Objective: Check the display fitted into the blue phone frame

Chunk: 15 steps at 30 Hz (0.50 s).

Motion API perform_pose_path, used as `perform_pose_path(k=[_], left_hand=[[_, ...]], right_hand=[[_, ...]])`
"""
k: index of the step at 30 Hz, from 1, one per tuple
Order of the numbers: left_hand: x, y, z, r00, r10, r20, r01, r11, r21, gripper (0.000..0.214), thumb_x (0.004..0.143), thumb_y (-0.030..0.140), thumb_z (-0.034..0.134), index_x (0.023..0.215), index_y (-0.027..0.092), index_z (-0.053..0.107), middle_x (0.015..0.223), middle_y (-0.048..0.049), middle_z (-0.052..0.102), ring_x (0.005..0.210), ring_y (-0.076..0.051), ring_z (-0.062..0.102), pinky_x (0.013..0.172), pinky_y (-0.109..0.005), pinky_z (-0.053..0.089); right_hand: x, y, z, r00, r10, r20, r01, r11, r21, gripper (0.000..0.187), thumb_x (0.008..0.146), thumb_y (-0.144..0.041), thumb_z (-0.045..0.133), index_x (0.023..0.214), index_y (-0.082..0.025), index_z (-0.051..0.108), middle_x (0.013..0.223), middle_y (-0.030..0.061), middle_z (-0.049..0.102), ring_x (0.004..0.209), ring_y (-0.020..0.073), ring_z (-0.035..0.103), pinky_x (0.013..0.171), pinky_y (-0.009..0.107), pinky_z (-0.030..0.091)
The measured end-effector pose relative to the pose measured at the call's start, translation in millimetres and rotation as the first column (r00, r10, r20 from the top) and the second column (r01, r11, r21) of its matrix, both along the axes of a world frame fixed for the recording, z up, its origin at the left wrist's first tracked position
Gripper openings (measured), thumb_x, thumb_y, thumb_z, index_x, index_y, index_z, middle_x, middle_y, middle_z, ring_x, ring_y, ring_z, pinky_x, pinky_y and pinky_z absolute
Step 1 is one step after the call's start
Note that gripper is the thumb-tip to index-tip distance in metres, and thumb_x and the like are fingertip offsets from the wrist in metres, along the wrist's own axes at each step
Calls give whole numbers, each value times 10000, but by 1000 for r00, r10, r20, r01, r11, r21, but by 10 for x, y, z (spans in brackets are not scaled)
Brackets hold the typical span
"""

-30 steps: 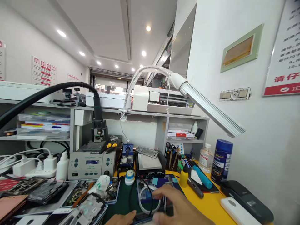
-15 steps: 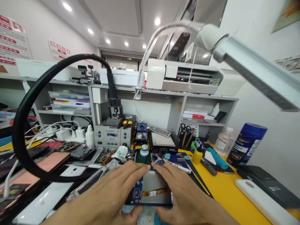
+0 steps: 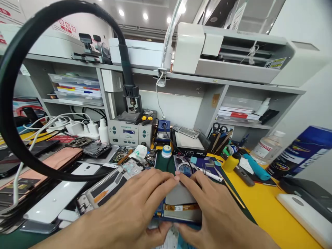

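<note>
An opened phone (image 3: 180,207) with a grey plate and an orange flex strip lies on the dark green mat (image 3: 162,166). My left hand (image 3: 132,211) grips its left side, fingers curled over the top edge and thumb under the near edge. My right hand (image 3: 215,211) grips the right side the same way. The fingertips of both hands meet at the phone's far edge.
A hot-air station (image 3: 129,129) with a thick black hose (image 3: 15,138) stands behind. Phone parts and screens (image 3: 62,193) cover the left. A small white jar (image 3: 166,151), tweezers (image 3: 207,171), a yellow bottle (image 3: 230,163), a blue can (image 3: 301,150) and a heating plate (image 3: 189,141) sit around the mat.
The view has tilted down and moved closer. Both hands have come onto the phone and closed round its sides; a second ago only the right hand hovered over it.
</note>
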<state>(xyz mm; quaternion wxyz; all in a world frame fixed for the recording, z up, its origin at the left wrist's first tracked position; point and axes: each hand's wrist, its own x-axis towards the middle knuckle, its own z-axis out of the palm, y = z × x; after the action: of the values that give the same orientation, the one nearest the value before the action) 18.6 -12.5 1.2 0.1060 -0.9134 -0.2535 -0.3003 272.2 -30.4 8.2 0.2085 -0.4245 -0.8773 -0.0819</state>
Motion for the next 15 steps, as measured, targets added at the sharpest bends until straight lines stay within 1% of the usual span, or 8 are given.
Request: perform_pose_path(k=[2, 4, 6, 11, 15], left_hand=[[18, -23, -14, 1000, 13, 26, -13, 1000, 0, 689, 889, 197, 580, 1550, 106, 407, 1456, -147, 670, 1369, -301, 623, 1149, -457, 562], [23, -31, -10, 999, 21, 47, -21, 1000, 5, 665, 905, 201, 567, 1547, 113, 418, 1453, -121, 680, 1370, -283, 621, 1153, -433, 556], [17, -29, 4, 998, 23, 50, -24, 1000, 9, 643, 921, 209, 567, 1540, 110, 426, 1443, -111, 692, 1366, -268, 623, 1156, -411, 549], [8, -34, 9, 999, 7, 31, -7, 1000, -20, 685, 915, 241, 630, 1542, 87, 400, 1458, -144, 675, 1399, -276, 593, 1162, -419, 536], [19, -54, -15, 999, 25, 31, -24, 999, -42, 723, 899, 217, 632, 1564, 95, 375, 1459, -145, 665, 1391, -293, 591, 1135, -439, 554]], right_hand=[[-12, -9, -10, 1000, 9, 10, -10, 995, 95, 838, 739, -357, 794, 1496, -181, 483, 1088, 141, 705, 859, 333, 767, 633, 423, 654], [-13, -15, -17, 999, 3, 33, -9, 982, 189, 845, 715, -333, 734, 1493, -164, 451, 1133, 166, 711, 865, 336, 776, 597, 403, 654], [-9, -17, -23, 998, -9, 59, -4, 974, 227, 863, 695, -336, 705, 1494, -151, 435, 1163, 190, 708, 885, 348, 779, 584, 404, 657], [-20, -9, -13, 998, 0, 62, -10, 985, 173, 843, 698, -328, 714, 1481, -157, 450, 1082, 146, 705, 866, 326, 782, 581, 398, 665], [-29, -3, 4, 999, 2, 41, -7, 993, 119, 826, 710, -303, 729, 1478, -167, 458, 1060, 116, 685, 846, 296, 778, 601, 401, 669]])
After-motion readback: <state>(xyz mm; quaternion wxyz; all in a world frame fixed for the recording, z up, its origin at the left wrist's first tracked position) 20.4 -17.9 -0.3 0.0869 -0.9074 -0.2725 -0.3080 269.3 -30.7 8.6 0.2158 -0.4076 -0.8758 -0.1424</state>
